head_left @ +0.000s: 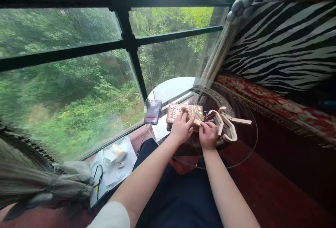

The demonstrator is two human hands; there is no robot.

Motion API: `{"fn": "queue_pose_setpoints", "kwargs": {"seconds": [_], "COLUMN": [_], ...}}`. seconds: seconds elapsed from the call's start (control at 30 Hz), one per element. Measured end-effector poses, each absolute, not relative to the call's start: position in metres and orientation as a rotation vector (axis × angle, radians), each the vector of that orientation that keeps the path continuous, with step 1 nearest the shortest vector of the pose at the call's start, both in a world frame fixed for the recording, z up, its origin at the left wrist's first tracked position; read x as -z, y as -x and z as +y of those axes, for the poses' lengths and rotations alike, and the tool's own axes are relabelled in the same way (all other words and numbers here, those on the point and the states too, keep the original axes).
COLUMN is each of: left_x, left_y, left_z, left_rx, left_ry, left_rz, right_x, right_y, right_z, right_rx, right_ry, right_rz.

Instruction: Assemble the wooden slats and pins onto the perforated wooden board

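Observation:
Both hands are at a light wooden strip with a curved end [197, 122], which lies slantwise over a box holding small parts [172, 111]. My left hand [181, 129] has its fingers closed on the strip near the curved end. The lower right end is pinched by my right hand [208, 135]. Just right of that hand, several similar curved wooden pieces lie on the round glass table [243, 144], among them a hook-shaped piece [231, 136] and a longer straight-armed piece [240, 120]. Small dark and metallic bits [208, 116] are scattered beside the box; their kind is too small to tell.
A blurred-out flat object [153, 112] sits at the table's left edge. Tall green-framed windows [128, 42] rise in front. White sheets with a crumpled bag [115, 154] and a black cable [98, 180] lie lower left. A zebra-striped cover [286, 46] is at right.

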State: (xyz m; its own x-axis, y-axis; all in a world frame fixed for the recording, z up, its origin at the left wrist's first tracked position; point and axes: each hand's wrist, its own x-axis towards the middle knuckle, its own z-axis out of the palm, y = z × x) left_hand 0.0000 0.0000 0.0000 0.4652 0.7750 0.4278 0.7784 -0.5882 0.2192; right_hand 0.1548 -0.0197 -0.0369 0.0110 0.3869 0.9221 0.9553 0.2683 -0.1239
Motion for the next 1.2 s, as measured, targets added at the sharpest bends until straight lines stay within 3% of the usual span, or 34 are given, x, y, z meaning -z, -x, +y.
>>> {"fn": "queue_pose_setpoints", "kwargs": {"seconds": [0.4,0.67,0.87,1.2], "left_x": [-0.009,0.02,0.041,0.05], "left_y": [0.035,0.049,0.049,0.054], "left_z": [0.043,0.069,0.064,0.054], "left_rx": [0.889,1.879,2.355,2.203], "left_ry": [2.849,2.783,2.571,2.65], "left_rz": [-1.526,-1.754,-1.819,-1.715], "right_x": [0.047,0.05,0.053,0.054], "right_y": [-0.159,-0.163,-0.164,-0.169], "right_z": [-0.01,-0.007,-0.007,-0.006], "right_rx": [0.418,0.264,0.183,0.063], "right_ry": [1.473,1.638,1.63,1.597], "right_rz": [-1.395,-1.461,-1.458,-1.416]}}
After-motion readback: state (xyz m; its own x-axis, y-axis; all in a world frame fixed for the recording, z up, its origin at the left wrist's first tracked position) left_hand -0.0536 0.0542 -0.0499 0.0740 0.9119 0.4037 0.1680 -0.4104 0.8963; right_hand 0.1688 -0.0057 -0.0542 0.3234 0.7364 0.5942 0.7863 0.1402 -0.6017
